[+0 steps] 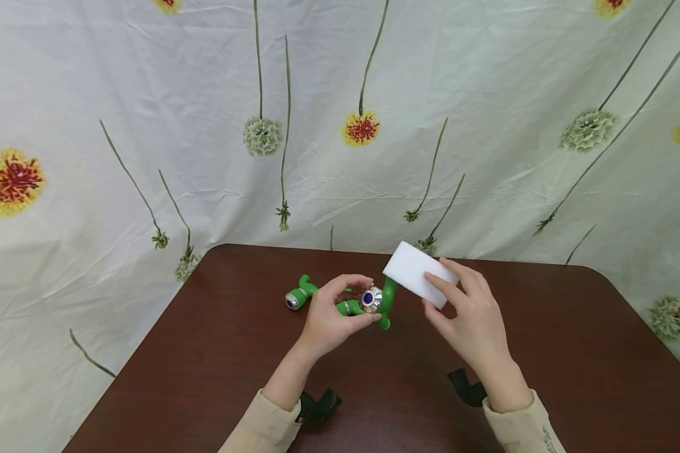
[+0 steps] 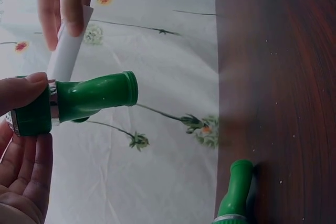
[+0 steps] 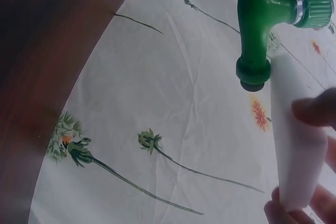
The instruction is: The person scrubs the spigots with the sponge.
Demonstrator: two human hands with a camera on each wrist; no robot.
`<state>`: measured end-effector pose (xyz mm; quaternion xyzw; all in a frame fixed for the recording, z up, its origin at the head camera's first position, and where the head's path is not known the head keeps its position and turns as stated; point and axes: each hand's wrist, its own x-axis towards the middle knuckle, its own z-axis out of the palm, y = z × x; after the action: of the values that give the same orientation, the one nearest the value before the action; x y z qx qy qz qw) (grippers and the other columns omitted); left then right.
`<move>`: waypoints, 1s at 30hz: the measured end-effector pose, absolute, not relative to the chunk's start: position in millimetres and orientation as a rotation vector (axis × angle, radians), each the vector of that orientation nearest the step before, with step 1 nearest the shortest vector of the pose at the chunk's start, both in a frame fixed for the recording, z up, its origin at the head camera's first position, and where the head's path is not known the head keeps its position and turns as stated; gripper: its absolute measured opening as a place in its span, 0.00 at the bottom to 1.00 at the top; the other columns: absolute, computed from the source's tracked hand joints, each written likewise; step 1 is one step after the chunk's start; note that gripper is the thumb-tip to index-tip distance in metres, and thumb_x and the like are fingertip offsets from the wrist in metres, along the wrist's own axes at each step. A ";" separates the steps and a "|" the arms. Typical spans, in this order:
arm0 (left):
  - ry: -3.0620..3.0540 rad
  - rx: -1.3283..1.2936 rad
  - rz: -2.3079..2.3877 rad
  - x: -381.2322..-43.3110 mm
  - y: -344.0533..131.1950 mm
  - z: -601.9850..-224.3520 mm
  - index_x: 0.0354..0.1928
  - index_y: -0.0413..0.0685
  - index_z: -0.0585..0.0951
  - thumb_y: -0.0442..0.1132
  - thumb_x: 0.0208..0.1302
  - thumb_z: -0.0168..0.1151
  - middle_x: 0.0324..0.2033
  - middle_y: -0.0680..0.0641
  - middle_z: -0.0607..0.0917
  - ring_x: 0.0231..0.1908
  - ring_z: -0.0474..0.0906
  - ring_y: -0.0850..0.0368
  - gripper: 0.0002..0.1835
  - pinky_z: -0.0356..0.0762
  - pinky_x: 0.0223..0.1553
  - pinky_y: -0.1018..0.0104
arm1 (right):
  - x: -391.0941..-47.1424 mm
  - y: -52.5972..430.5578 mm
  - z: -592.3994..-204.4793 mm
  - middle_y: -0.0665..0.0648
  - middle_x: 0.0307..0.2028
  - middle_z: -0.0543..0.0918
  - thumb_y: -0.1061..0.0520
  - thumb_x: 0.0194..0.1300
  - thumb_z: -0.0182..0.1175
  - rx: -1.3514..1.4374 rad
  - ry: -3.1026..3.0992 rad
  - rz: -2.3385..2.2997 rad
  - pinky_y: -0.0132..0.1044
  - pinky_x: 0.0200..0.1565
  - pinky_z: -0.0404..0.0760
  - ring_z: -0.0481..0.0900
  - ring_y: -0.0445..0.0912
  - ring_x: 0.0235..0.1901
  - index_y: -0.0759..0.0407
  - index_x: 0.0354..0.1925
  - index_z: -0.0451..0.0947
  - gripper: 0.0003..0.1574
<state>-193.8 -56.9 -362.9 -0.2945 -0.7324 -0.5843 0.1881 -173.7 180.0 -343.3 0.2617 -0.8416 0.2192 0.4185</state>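
Head view gives me the biggest thing first: a pale, flower-printed cloth [image 1: 204,94], hanging beyond both sets of fingertips. Beneath the fingers I have a dark reddish-brown table [image 1: 396,390]. My right hand [image 1: 476,314] pinches a white block [image 1: 413,270], thumb on one side and fingers on the other, with one corner pointing up and away from the fingertips. My left hand [image 1: 331,318] grips a green tap [image 1: 386,299] by its ribbed knob, thumb against fingers, off the table; its body extends past the fingertips towards the block. Block and tap are very near each other (whether they touch, I cannot tell from any camera). Another green tap [image 1: 301,294] lies on the table, left of the left fingers. More green shows through the gap between left thumb and fingers, too covered to make out. Smallest is the knob's silvery cap [image 1: 369,300], blue-centred, by the left fingertips.
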 end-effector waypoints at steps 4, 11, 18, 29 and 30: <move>-2.081 -0.815 -1.651 -193.7 -57.5 -362.9 0.46 0.46 0.81 0.29 0.40 0.77 0.40 0.51 0.83 0.43 0.78 0.58 0.26 0.78 0.43 0.59 | -173.5 180.5 -342.8 0.63 0.54 0.75 0.61 0.47 0.67 0.604 -2.070 0.601 0.52 0.40 0.78 0.71 0.60 0.51 0.60 0.46 0.82 0.23; -2.091 -0.854 -1.667 -188.8 -55.9 -356.7 0.45 0.39 0.81 0.26 0.40 0.76 0.40 0.44 0.83 0.43 0.78 0.52 0.25 0.78 0.46 0.54 | -174.2 177.6 -345.6 0.62 0.54 0.75 0.62 0.44 0.70 0.728 -2.139 0.566 0.51 0.39 0.79 0.72 0.58 0.52 0.57 0.46 0.82 0.25; -2.122 -0.900 -1.628 -171.7 -55.3 -334.2 0.45 0.33 0.79 0.22 0.41 0.73 0.40 0.39 0.82 0.43 0.78 0.47 0.24 0.77 0.46 0.51 | -172.3 178.6 -343.3 0.63 0.54 0.75 0.62 0.46 0.68 0.557 -2.108 0.532 0.51 0.37 0.80 0.71 0.59 0.51 0.60 0.45 0.83 0.23; -2.111 -0.909 -1.650 -170.6 -54.8 -332.3 0.44 0.33 0.79 0.21 0.40 0.73 0.39 0.39 0.82 0.41 0.78 0.47 0.24 0.76 0.45 0.44 | -173.7 175.3 -344.8 0.62 0.54 0.75 0.63 0.43 0.69 0.705 -2.123 0.481 0.50 0.36 0.80 0.71 0.58 0.51 0.58 0.45 0.83 0.25; -2.116 -0.905 -1.651 -170.5 -54.8 -332.2 0.44 0.33 0.79 0.22 0.40 0.73 0.39 0.39 0.82 0.41 0.78 0.47 0.24 0.76 0.45 0.44 | -173.5 175.3 -344.4 0.63 0.54 0.75 0.64 0.43 0.69 0.680 -2.114 0.488 0.50 0.36 0.80 0.71 0.59 0.51 0.59 0.45 0.83 0.25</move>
<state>-170.5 -54.8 -332.2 -0.3158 -0.7381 -0.5760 0.1540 -173.5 175.3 -344.4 0.2713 -0.8435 0.1946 0.4207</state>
